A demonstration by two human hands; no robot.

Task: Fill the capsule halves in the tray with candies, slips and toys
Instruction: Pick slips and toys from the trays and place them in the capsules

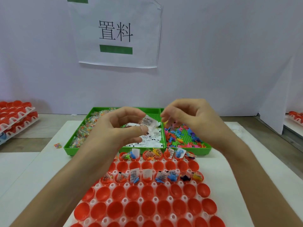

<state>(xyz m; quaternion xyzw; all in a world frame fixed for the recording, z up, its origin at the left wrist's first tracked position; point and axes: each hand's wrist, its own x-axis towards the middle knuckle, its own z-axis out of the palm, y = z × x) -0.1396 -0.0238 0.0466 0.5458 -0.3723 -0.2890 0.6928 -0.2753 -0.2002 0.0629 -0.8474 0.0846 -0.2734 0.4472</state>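
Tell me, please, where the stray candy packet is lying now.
In the head view, the stray candy packet lies on the white mat, just left of the front-left corner of the green tray, apart from it.

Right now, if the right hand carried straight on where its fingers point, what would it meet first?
Probably the paper slips pinched in the left hand: the right hand's fingers point left at them across a small gap, though depth is unclear from one view.

Paper sign (117,32) hangs on the white wall (221,46).
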